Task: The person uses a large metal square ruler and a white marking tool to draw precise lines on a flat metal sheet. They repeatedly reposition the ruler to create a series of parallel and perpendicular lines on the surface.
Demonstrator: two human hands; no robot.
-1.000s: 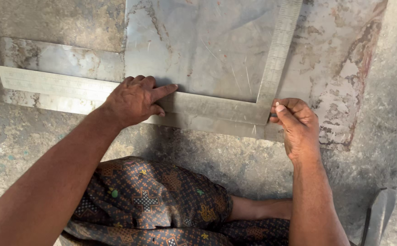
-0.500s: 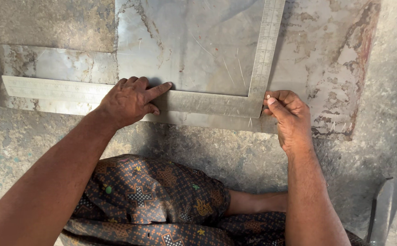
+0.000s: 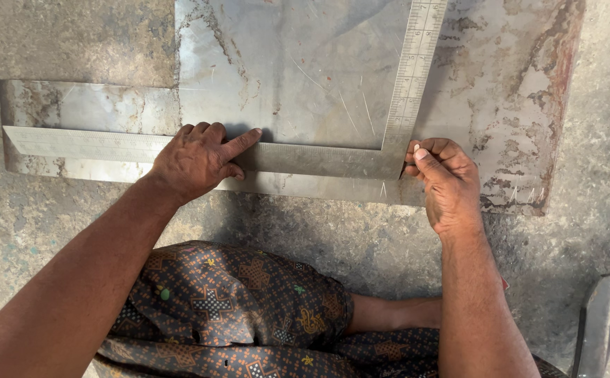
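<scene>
A large steel L-shaped square [image 3: 319, 159] lies on a worn metal sheet [image 3: 305, 77] on the concrete floor. Its long arm runs left to right and its short arm [image 3: 413, 70] runs up and away. My left hand [image 3: 196, 161] presses flat on the long arm, index finger stretched along it. My right hand [image 3: 445, 178] sits at the square's corner, thumb and fingers pinched together; whether something small is pinched there, I cannot tell.
A narrower strip of metal [image 3: 88, 112] juts out to the left under the square. The sheet's right part [image 3: 522, 105] is rusty and stained. A grey metal tool [image 3: 602, 322] lies at the lower right. My patterned cloth-covered leg [image 3: 228, 315] is below.
The square and both hands sit a little further left and lower in view than before. The right hand has closed in tighter on the square's corner.
</scene>
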